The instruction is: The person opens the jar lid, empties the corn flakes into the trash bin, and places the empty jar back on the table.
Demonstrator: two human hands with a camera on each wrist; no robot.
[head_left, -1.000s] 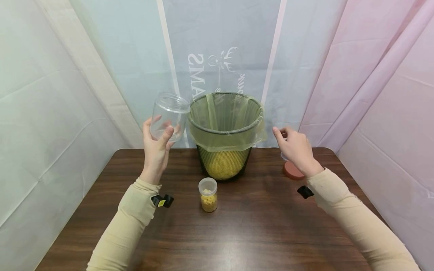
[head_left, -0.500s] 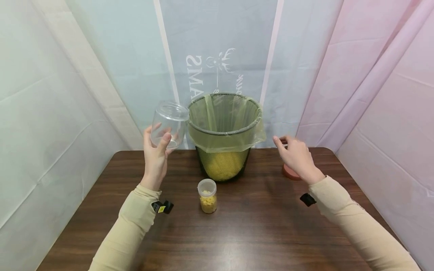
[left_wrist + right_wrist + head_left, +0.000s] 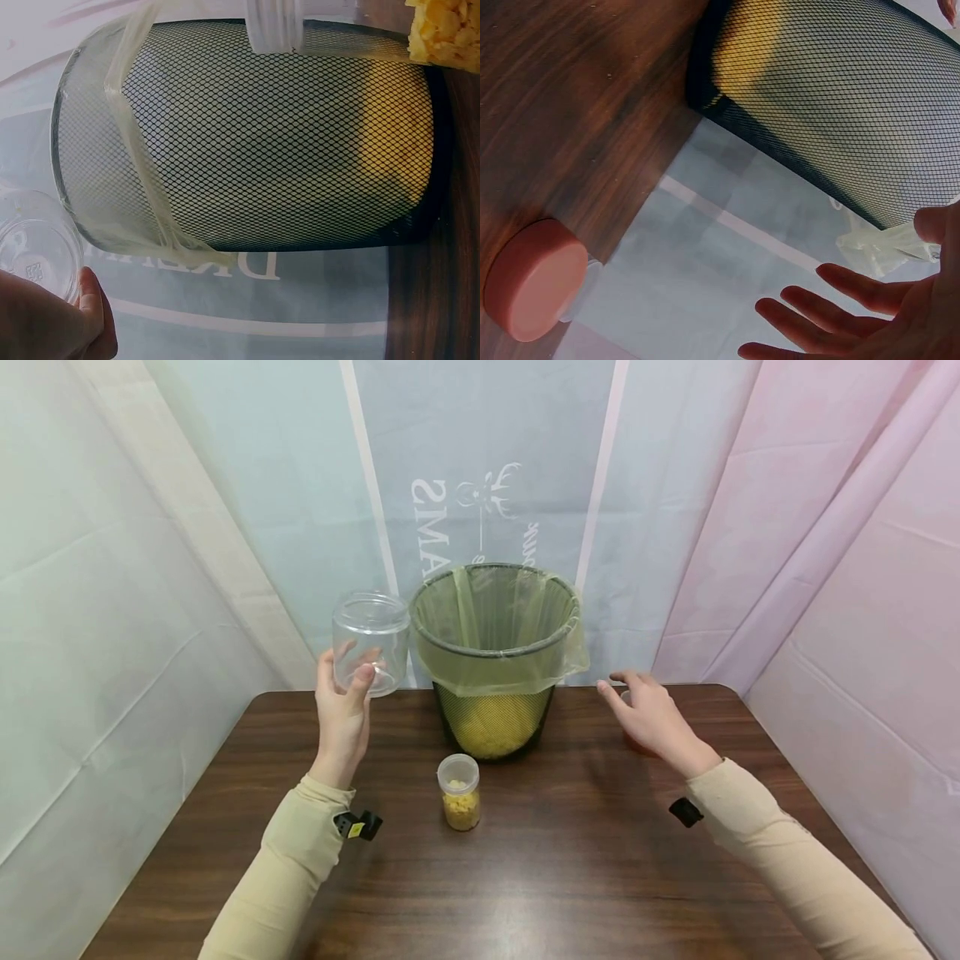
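A clear, wide-mouthed plastic jar (image 3: 386,647) is gripped in my left hand (image 3: 341,727), mouth up, just left of the bin. No contents show inside it. My right hand (image 3: 648,714) hovers to the right of the bin with nothing in it; the right wrist view shows its fingers spread and fairly straight. Between the hands stands a black mesh waste bin (image 3: 498,727), lined with a pale yellow bag and holding yellow bits at its bottom. A reddish round lid (image 3: 536,281) lies on the table by the right hand, mostly hidden in the head view.
A small clear canister (image 3: 460,793) partly filled with yellow flakes stands in front of the bin. Behind the reddish lid is a clear piece (image 3: 583,291), partly hidden. The brown wood table (image 3: 525,860) ends at fabric walls on the back and sides.
My left hand has come down a little, and the jar has turned more upright. The right hand has sunk slightly and its fingers have loosened apart. Bin and canister have stayed in place.
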